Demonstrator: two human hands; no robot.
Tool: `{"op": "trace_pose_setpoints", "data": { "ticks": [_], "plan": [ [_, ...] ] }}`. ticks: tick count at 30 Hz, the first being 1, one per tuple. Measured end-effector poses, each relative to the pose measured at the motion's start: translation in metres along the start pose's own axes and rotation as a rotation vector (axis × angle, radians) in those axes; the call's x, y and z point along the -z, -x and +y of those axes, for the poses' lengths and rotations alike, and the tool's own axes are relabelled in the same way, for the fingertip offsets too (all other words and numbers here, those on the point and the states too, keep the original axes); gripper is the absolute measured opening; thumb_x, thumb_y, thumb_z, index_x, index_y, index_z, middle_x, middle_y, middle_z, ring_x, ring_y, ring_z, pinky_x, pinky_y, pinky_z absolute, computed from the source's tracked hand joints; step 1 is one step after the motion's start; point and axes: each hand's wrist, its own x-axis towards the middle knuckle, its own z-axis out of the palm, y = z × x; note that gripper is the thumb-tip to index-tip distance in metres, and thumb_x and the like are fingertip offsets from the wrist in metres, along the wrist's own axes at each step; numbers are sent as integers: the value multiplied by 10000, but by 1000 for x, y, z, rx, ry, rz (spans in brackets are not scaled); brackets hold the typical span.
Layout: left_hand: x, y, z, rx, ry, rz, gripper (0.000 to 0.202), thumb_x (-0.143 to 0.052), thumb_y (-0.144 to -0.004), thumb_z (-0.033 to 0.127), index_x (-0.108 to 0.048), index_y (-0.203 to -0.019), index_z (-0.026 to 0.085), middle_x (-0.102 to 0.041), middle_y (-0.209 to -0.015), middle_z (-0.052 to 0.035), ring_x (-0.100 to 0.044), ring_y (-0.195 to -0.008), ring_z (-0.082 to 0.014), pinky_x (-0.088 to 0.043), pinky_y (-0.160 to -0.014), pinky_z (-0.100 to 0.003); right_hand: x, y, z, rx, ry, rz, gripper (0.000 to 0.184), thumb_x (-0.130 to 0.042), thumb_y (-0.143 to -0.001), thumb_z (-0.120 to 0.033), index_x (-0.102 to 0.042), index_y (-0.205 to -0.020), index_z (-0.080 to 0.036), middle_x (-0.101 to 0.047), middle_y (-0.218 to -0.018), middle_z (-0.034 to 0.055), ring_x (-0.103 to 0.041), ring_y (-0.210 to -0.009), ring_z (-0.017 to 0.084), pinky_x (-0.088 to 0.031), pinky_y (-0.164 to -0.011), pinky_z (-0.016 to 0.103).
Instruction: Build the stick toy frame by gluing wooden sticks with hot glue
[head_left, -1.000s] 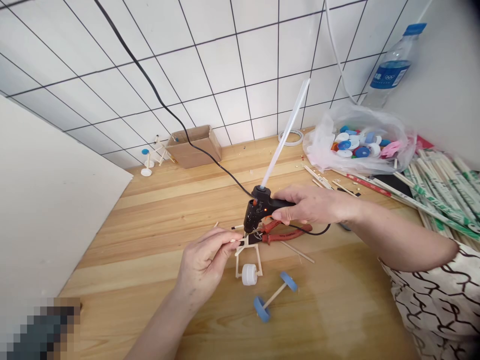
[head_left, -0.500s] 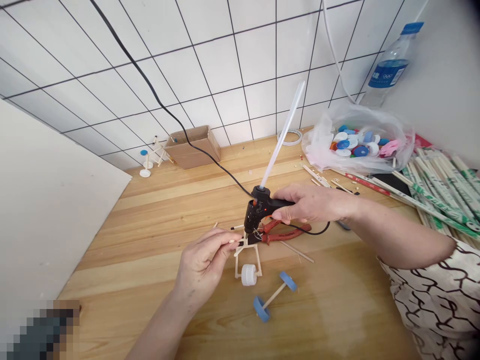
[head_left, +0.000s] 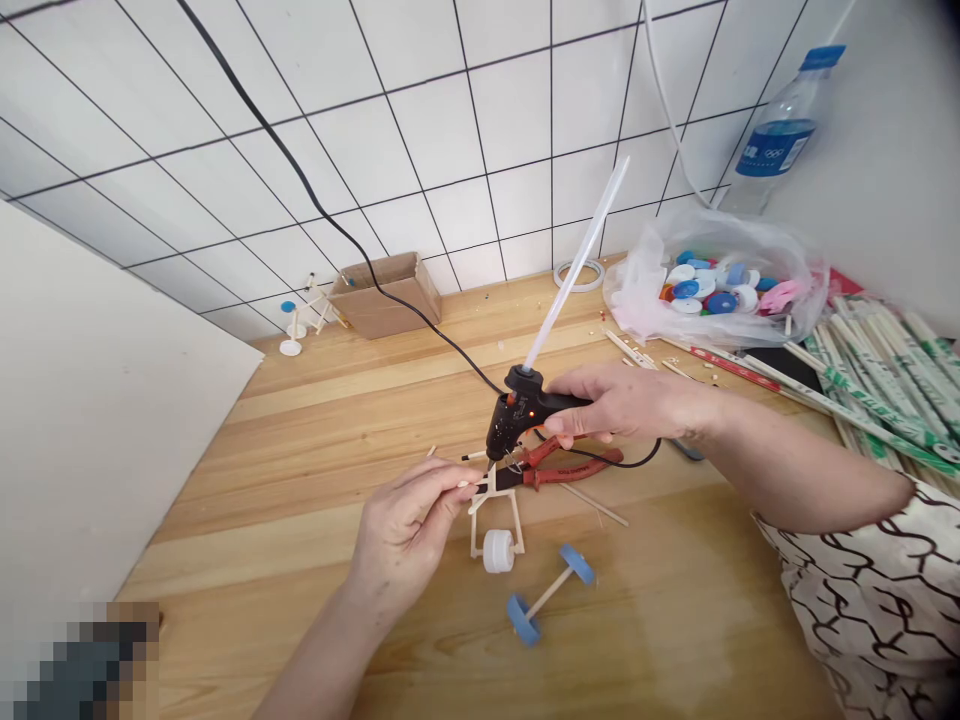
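Right hand (head_left: 630,405) is gripping a black hot glue gun (head_left: 517,415) in a wrapped grip, nozzle down at a small wooden stick frame (head_left: 495,510) on the worktop (head_left: 262,470), left hand (head_left: 405,545) pinching a thin wooden stick (head_left: 472,483) beside it, red-handled pliers (head_left: 574,470) lying just under the right grip.

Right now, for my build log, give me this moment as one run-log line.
left hand: pinches small wooden stick | right hand: grips black glue gun above stick frame | beside: red-handled pliers

A black hot glue gun (head_left: 517,415) is hiding the head of red-handled pliers (head_left: 577,473), while a dark pixelated patch (head_left: 90,665) is blurring the bottom-left corner.
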Motion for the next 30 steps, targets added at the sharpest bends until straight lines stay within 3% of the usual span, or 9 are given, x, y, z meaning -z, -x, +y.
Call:
{"op": "trace_pose_setpoints", "data": {
  "ticks": [12,30],
  "plan": [
    [0,0,0,14,-1,4,138,-550,-831,167,-683,-812,200,-689,-741,-16,-643,-671,-131,-520,-602,-218,0,1,-2,-25,-18,-36,243,-500,-835,-371,-566,-883,-143,-576,-759,21,-423,-573,93,-321,-495,224],
    [0,0,1,6,-18,1,141,-546,-833,169,-682,-807,198,-692,-736,-15,-642,-669,-130,-521,-606,-218,-5,2,-11,-53,-3,-21,202,-517,-796,-335,-572,-817,-142,-396,-610,-50,-369,-508,71,-277,-467,208]
  ]
}}
